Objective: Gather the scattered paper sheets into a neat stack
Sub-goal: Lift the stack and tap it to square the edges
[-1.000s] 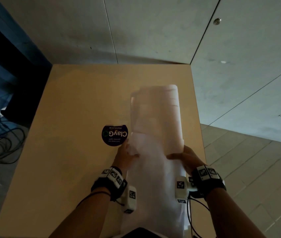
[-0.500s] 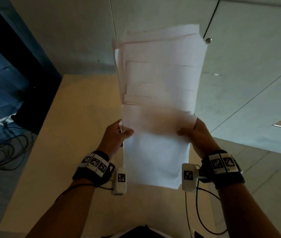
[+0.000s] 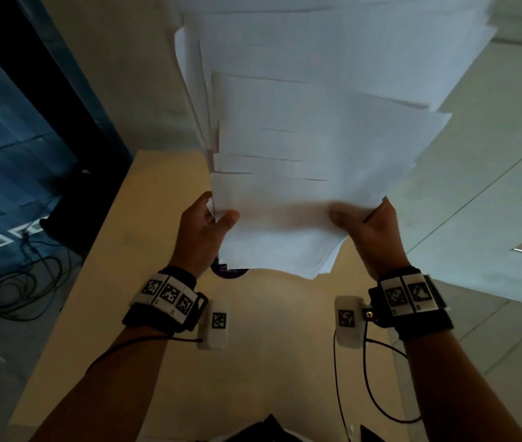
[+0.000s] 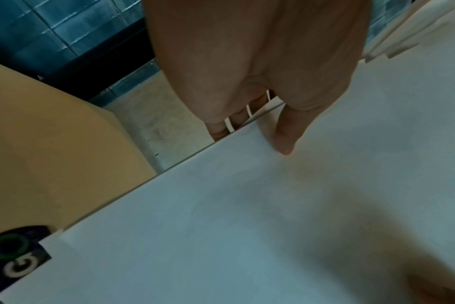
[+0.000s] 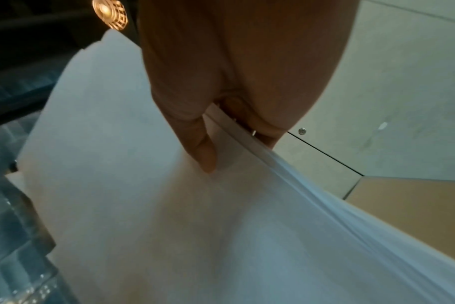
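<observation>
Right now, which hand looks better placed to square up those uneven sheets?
Probably the left hand: the papers are staggered along its side, while the right hand grips the opposite edge.

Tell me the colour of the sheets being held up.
Plain white, with no print visible. The paper sheets show best in the head view.

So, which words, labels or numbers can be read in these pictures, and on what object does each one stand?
"G": white letter on the dark round sticker on the table, beside a green ring; its small print is blurred.
Wristband markers: black-and-white square codes, no words.
Paper sheets: no readable print.
</observation>
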{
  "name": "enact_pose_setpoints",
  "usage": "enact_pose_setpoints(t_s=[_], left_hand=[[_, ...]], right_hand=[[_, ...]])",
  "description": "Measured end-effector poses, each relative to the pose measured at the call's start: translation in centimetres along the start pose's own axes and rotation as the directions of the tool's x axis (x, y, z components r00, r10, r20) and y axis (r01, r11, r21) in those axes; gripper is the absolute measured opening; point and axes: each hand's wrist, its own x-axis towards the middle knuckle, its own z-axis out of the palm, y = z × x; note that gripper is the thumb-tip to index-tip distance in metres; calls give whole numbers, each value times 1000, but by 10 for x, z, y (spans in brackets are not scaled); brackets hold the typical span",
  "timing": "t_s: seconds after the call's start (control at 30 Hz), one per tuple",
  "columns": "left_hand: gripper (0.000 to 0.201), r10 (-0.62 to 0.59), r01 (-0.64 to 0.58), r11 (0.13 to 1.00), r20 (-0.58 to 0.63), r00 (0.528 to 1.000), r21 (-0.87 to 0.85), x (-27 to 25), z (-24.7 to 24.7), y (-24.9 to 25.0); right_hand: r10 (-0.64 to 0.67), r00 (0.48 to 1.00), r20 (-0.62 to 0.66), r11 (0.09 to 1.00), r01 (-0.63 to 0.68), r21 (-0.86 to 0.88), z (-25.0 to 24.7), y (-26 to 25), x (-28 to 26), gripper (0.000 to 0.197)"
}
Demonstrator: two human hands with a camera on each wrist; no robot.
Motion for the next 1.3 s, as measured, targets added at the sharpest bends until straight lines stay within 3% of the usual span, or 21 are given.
enact_pose_setpoints(t_s=[0.13, 0.2, 0.27, 0.43, 0.6, 0.7, 0.8, 0.9, 1.07, 1.17, 1.3], left_hand=[[12, -65, 63, 989, 10, 998, 130, -4, 1, -32], [16, -113, 119, 971, -38, 993, 206, -6, 3, -48], [19, -119, 136, 966, -91, 989, 218, -7, 7, -54], [46, -41, 84, 964, -173, 984, 252, 0, 8, -46], [39, -11, 38, 984, -151, 988, 175, 0, 3, -39], [37, -84, 97, 980, -80, 993, 174, -11, 7, -48], [28, -174, 189, 960, -89, 981, 207, -20, 16, -55], [36, -231, 258, 931, -128, 964, 258, -22, 23, -58], [19, -144, 181, 945, -150, 978, 273, -13, 22, -55], [31, -80, 118, 953, -142, 987, 278, -11, 24, -54], [41, -103, 142, 941, -140, 985, 308, -17, 32, -60]], right_hand=[[93, 994, 54, 958, -74, -276, 5, 24, -6, 31], [145, 989, 3, 903, -131, -410, 10, 38, -9, 15], [149, 988, -48, 862, -153, -483, 15, 45, -11, 23], [109, 983, -145, 866, -165, -473, 22, 32, -9, 11], [19, 975, -221, 855, -131, -502, 19, 28, -11, 22], [138, 974, -178, 834, -211, -510, 20, 50, -17, 40], [215, 966, -140, 819, -257, -513, 22, 71, -21, 53], [257, 956, -142, 803, -293, -519, 25, 79, -22, 51], [243, 953, -183, 786, -304, -539, 24, 72, -16, 42], [178, 968, -177, 816, -245, -523, 28, 62, -15, 26], [163, 965, -205, 818, -249, -519, 38, 71, -23, 23]])
